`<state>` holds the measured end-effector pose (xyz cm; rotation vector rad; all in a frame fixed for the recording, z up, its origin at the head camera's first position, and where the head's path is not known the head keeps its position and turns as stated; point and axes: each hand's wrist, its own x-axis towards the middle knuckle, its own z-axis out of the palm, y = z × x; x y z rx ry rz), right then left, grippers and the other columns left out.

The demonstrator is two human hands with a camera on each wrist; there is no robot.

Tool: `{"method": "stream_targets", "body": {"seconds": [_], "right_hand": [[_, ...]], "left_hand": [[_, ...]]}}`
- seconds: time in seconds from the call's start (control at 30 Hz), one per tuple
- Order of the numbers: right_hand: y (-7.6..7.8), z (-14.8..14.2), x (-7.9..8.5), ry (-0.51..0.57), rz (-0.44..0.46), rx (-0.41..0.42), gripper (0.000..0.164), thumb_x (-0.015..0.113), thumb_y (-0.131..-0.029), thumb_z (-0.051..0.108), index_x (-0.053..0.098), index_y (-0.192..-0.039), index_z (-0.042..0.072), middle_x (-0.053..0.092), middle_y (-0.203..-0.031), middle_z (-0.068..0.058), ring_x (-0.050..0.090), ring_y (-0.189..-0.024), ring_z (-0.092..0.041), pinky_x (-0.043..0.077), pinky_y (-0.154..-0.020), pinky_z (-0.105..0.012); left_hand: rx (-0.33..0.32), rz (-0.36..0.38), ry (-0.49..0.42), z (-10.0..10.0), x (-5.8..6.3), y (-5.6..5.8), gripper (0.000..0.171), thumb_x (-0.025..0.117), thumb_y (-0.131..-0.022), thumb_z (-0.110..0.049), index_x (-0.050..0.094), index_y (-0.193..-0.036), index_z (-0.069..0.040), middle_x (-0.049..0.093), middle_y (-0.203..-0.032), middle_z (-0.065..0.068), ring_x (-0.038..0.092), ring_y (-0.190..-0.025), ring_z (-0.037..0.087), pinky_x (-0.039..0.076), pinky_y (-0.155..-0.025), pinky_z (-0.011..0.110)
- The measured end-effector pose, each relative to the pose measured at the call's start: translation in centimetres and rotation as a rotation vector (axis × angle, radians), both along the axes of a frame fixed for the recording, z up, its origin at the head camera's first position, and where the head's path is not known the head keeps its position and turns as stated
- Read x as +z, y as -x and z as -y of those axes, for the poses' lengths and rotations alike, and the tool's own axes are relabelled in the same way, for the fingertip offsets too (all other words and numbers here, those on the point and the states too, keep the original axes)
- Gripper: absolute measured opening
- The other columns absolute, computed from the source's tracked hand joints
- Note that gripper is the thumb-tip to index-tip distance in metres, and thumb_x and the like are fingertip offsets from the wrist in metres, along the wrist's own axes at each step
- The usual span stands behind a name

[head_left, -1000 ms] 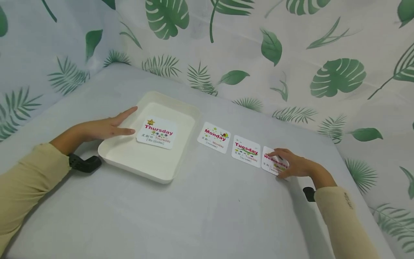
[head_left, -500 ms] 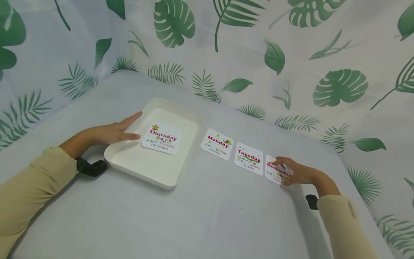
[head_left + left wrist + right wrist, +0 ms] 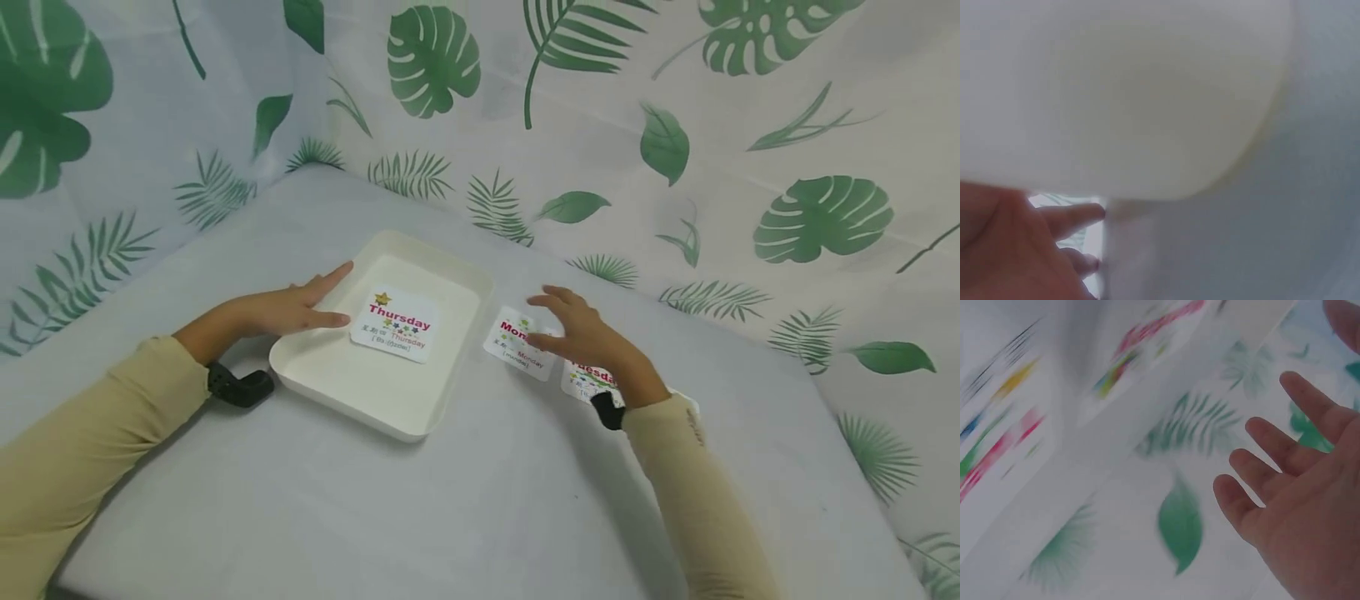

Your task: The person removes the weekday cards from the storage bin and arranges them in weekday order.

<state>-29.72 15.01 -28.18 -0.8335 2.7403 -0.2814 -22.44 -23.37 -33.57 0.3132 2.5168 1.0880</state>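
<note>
My left hand (image 3: 281,308) rests at the left rim of a white tray (image 3: 337,398), fingers extended, with one fingertip over the inside. In the left wrist view the tray's rounded corner (image 3: 1160,125) fills the upper part, my fingers below it. A "Thursday" card (image 3: 395,325) lies in the tray. My right hand (image 3: 585,333) is in the air over the cards, fingers spread and holding nothing. Under it the "Monday" card (image 3: 510,352) and the "Tuesday" card (image 3: 581,385) are partly covered. Only a corner of another white card (image 3: 686,402) shows beside the right sleeve.
The table has a pale cloth (image 3: 487,517). Behind it hangs a white curtain with green leaf prints (image 3: 821,218). A black wrist device (image 3: 240,387) sits by the left cuff, and another (image 3: 607,410) by the right.
My right hand has let go of the "Wednesday" card and moved left, above the "Monday" and "Tuesday" cards. The left hand stays at the tray. The head view has shifted slightly.
</note>
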Motion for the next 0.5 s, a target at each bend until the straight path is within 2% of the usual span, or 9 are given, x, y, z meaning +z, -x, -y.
{"method": "stream_targets", "body": {"seconds": [0.13, 0.23, 0.37, 0.5], "right_hand": [[-0.6, 7.7, -0.3, 0.000, -0.034, 0.137, 0.060, 0.058, -0.087, 0.040, 0.038, -0.138, 0.014, 0.033, -0.144, -0.012, 0.027, -0.133, -0.032, 0.016, -0.108, -0.056], [-0.9, 11.9, -1.1, -0.073, -0.013, 0.173, 0.074, 0.059, -0.081, 0.052, 0.032, -0.141, 0.019, 0.032, -0.146, -0.008, 0.028, -0.133, -0.028, 0.019, -0.109, -0.050], [-0.9, 14.5, -2.6, -0.160, 0.041, 0.179, 0.095, 0.064, -0.072, 0.061, 0.017, -0.147, 0.024, 0.021, -0.151, -0.005, 0.022, -0.137, -0.027, 0.020, -0.110, -0.046], [-0.9, 15.0, -3.4, -0.185, 0.091, 0.167, 0.101, 0.067, -0.070, 0.060, 0.012, -0.147, 0.026, 0.019, -0.152, -0.005, 0.020, -0.138, -0.026, 0.019, -0.111, -0.047]], "left_hand": [[-0.005, -0.013, 0.006, 0.1, 0.0, 0.1, 0.086, 0.048, -0.092, -0.041, -0.015, -0.146, -0.019, -0.014, -0.152, 0.017, -0.017, -0.135, 0.044, -0.014, -0.102, 0.064], [-0.009, -0.027, 0.022, 0.3, 0.1, 0.1, 0.085, 0.048, -0.092, -0.041, -0.014, -0.146, -0.018, -0.012, -0.152, 0.017, -0.016, -0.135, 0.045, -0.013, -0.103, 0.064], [-0.013, -0.026, 0.031, 0.3, 0.2, 0.1, 0.084, 0.047, -0.093, -0.041, -0.013, -0.146, -0.017, -0.012, -0.152, 0.017, -0.016, -0.135, 0.045, -0.013, -0.102, 0.064], [-0.015, -0.007, 0.029, 0.3, 0.1, -0.1, 0.082, 0.045, -0.094, -0.040, -0.014, -0.146, -0.018, -0.013, -0.152, 0.017, -0.017, -0.135, 0.044, -0.014, -0.102, 0.064]]}}
